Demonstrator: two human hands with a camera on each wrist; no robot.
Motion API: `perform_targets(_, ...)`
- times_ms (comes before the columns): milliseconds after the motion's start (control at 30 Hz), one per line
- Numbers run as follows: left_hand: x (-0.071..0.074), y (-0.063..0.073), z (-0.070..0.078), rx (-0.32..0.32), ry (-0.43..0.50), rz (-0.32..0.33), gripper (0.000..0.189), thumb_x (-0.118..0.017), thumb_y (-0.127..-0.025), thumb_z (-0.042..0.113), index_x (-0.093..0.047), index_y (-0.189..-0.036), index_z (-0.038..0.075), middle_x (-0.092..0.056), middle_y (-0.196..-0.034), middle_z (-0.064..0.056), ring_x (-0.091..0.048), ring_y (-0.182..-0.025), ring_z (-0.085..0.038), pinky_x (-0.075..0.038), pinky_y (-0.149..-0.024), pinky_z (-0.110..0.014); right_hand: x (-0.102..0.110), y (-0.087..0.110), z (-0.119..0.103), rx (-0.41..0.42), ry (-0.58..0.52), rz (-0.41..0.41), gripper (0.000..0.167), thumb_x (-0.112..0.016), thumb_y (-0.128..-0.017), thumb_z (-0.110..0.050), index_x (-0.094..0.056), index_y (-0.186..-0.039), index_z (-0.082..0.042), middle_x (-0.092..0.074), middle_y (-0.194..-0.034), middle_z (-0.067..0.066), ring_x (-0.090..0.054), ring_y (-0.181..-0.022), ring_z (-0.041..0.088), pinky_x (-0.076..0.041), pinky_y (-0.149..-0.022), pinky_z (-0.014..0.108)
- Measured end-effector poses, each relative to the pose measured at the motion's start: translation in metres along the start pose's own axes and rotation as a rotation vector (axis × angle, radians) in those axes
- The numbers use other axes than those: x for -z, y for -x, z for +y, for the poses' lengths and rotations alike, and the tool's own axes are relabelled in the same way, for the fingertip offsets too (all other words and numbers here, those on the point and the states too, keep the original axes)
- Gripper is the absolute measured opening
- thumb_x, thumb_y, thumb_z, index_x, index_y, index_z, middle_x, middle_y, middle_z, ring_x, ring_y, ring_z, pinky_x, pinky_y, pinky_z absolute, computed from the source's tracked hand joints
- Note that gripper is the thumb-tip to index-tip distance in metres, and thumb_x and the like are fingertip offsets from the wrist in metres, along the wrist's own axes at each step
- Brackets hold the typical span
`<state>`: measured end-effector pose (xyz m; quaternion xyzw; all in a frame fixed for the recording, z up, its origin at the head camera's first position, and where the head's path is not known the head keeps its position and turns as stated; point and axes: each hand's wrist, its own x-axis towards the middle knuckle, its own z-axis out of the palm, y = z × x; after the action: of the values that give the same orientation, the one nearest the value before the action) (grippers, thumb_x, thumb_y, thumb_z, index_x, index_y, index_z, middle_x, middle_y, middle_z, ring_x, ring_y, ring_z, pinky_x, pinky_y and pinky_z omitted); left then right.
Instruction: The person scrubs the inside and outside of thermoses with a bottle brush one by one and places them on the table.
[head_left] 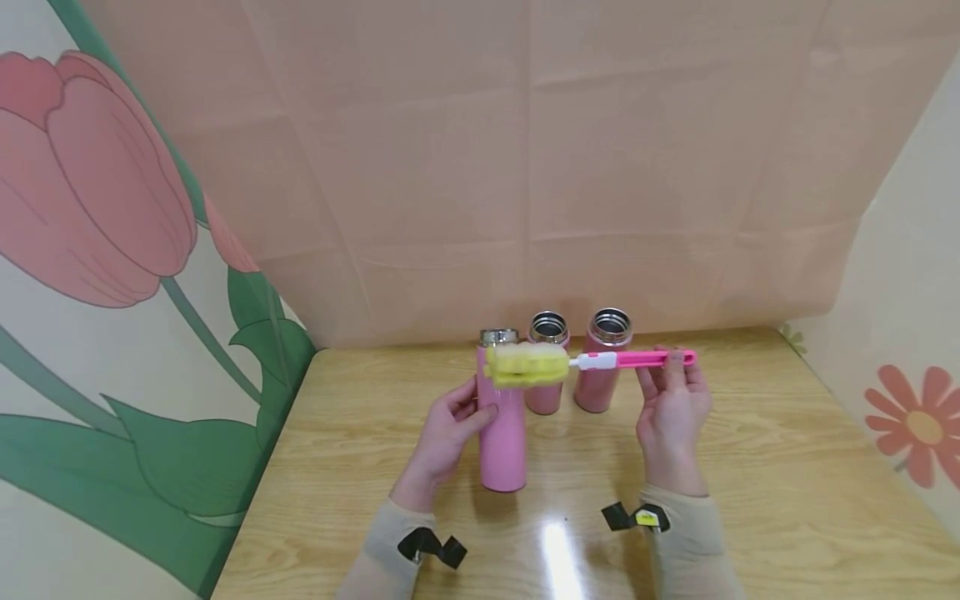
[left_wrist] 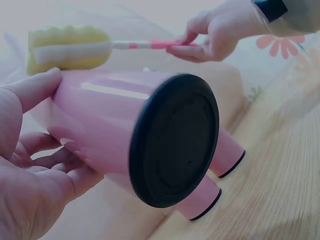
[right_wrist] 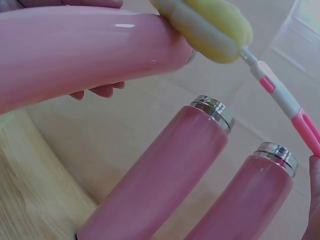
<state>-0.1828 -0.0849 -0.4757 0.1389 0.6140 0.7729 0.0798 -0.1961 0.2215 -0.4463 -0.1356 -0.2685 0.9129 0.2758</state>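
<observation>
My left hand (head_left: 447, 429) grips a pink thermos bottle (head_left: 503, 450) around its side, upright and lifted, its black base (left_wrist: 176, 141) showing in the left wrist view. My right hand (head_left: 675, 408) pinches the pink end of a sponge bottle brush (head_left: 597, 360) and holds it level. The brush's yellow and white sponge head (head_left: 527, 367) lies across the front of the held bottle's upper part, just under its metal rim (head_left: 499, 337). In the right wrist view only a sliver of the right hand shows at the edge.
Two more pink bottles, a middle one (head_left: 544, 398) and a right one (head_left: 597, 385), stand uncapped behind the brush on the wooden table (head_left: 360, 425). A pinkish sheet (head_left: 525, 167) hangs behind the table. Flower-painted walls (head_left: 911, 333) flank both sides.
</observation>
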Motion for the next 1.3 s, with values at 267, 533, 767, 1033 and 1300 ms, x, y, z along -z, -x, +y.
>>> perform_targets(267, 0.003, 0.001, -0.001, -0.035, 0.062, -0.051, 0.066, -0.068, -0.104, 0.006, -0.037, -0.162, -0.003, -0.047, -0.161, -0.026, -0.056, -0.140, -0.033, -0.049, -0.113, -0.039, 0.000, 0.000, 0.000, 0.018, -0.020, 0.000, 0.022, -0.073, -0.101, -0.015, -0.062, -0.107, 0.003, -0.067, -0.103, 0.015, -0.075, -0.083, 0.020, -0.063, -0.082, 0.033)
perform_targets(533, 0.004, 0.002, 0.000, -0.060, 0.120, -0.053, 0.060, -0.058, -0.108, 0.006, -0.035, -0.161, -0.009, -0.059, -0.148, -0.020, -0.065, -0.124, -0.019, -0.056, -0.105, -0.036, 0.000, 0.000, -0.002, -0.013, 0.002, -0.002, 0.021, -0.073, -0.101, -0.016, -0.063, -0.109, 0.001, -0.065, -0.110, 0.016, -0.075, -0.087, 0.022, -0.062, -0.086, 0.036)
perform_targets(767, 0.006, 0.003, 0.001, -0.055, 0.151, -0.039, 0.056, -0.054, -0.111, 0.009, -0.035, -0.160, -0.011, -0.064, -0.140, -0.015, -0.068, -0.119, -0.020, -0.058, -0.102, -0.038, 0.001, 0.001, -0.004, -0.039, 0.040, -0.019, 0.025, -0.074, -0.100, -0.018, -0.063, -0.112, 0.000, -0.065, -0.111, 0.014, -0.075, -0.090, 0.022, -0.062, -0.085, 0.035)
perform_targets(1033, 0.008, 0.003, 0.003, -0.067, 0.156, -0.030, 0.054, -0.053, -0.111, 0.009, -0.038, -0.159, -0.010, -0.064, -0.141, -0.013, -0.069, -0.117, -0.020, -0.058, -0.102, -0.040, 0.002, 0.001, -0.005, -0.090, 0.086, -0.057, 0.019, -0.073, -0.102, -0.014, -0.064, -0.111, 0.000, -0.069, -0.105, 0.013, -0.075, -0.088, 0.020, -0.064, -0.081, 0.035)
perform_targets(1300, 0.011, 0.002, 0.002, -0.066, 0.195, 0.017, 0.052, -0.052, -0.112, 0.012, -0.040, -0.158, -0.009, -0.070, -0.132, -0.005, -0.070, -0.106, -0.015, -0.061, -0.093, -0.034, 0.005, 0.000, -0.004, -0.159, 0.202, -0.137, 0.023, -0.074, -0.102, -0.017, -0.064, -0.116, -0.002, -0.070, -0.107, 0.011, -0.075, -0.094, 0.020, -0.063, -0.084, 0.033)
